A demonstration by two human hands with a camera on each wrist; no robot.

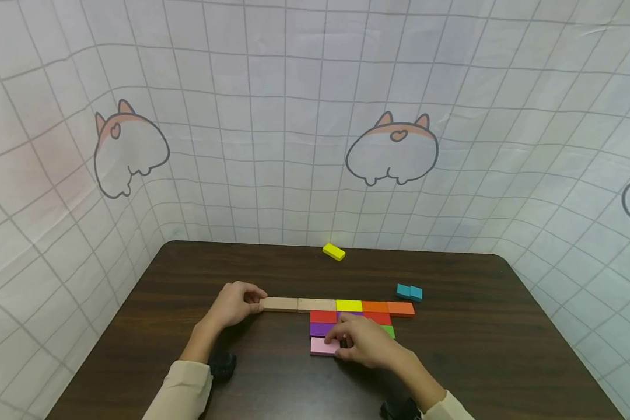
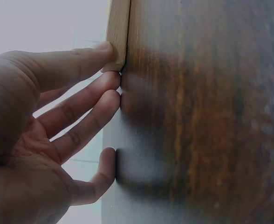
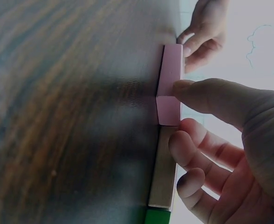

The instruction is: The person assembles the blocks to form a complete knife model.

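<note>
At the left end of a plain wooden block (image 1: 280, 304), my left hand (image 1: 234, 304) pinches with thumb and forefinger; the left wrist view shows the thumb on the wooden block's side (image 2: 118, 28). My right hand (image 1: 367, 341) holds the right end of a pink block (image 1: 322, 346), its thumb on the near side. Above the pink block lie a purple block (image 1: 322, 329) and a red block (image 1: 323, 317). The top row continues with another wooden block (image 1: 317, 304), a yellow block (image 1: 349, 305) and two orange blocks (image 1: 401, 309). My right hand hides part of the lower rows.
Two blue blocks (image 1: 409, 292) lie just beyond the row's right end. A loose yellow block (image 1: 333, 252) lies at the back edge of the dark wooden table (image 1: 478, 338). A white grid-patterned cloth (image 1: 294, 116) hangs behind and at both sides.
</note>
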